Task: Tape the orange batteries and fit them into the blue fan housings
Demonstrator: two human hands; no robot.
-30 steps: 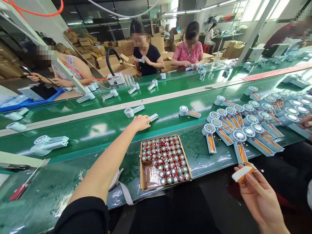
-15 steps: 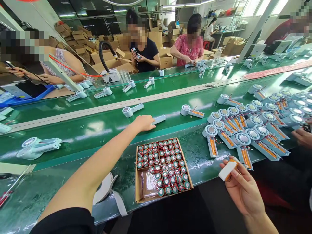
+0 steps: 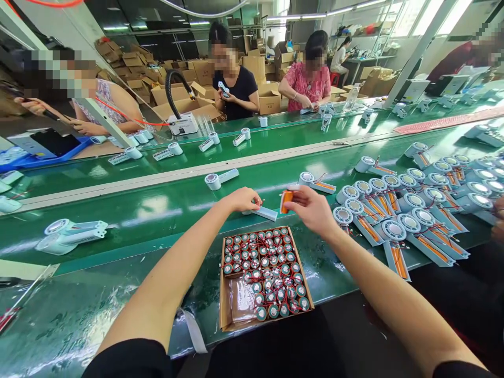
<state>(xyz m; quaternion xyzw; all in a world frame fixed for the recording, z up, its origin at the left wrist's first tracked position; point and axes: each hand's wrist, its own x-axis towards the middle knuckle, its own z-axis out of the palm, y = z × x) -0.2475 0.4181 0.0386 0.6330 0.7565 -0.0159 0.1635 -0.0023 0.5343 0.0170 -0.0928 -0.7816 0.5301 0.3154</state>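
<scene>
On the green belt (image 3: 129,210), just beyond the box (image 3: 264,275) of cells, both hands meet. Left hand (image 3: 242,199) lies palm-down with fingers curled, pressing on the near end of a white case (image 3: 264,212) that rests flat on the belt. Whether it grips the case or only holds it down cannot be told, since the hand covers that end. The case's long axis runs left to right, sloping slightly toward the near right, and its free end points at the right hand.

Right hand (image 3: 311,209) is closed in a pinch, thumb and fingertips holding a small orange piece (image 3: 286,201) upright, its long axis roughly vertical, just beside the case's free end and apart from it.

No brand or writing can be read on the case, the piece or the box; labels on the parts across the belt are too small to make out.

To the right lies a crowd of fan units (image 3: 397,210) with round heads and orange-filled handles. Across the belt, a person (image 3: 236,89) in black holds a part up in both hands.
</scene>
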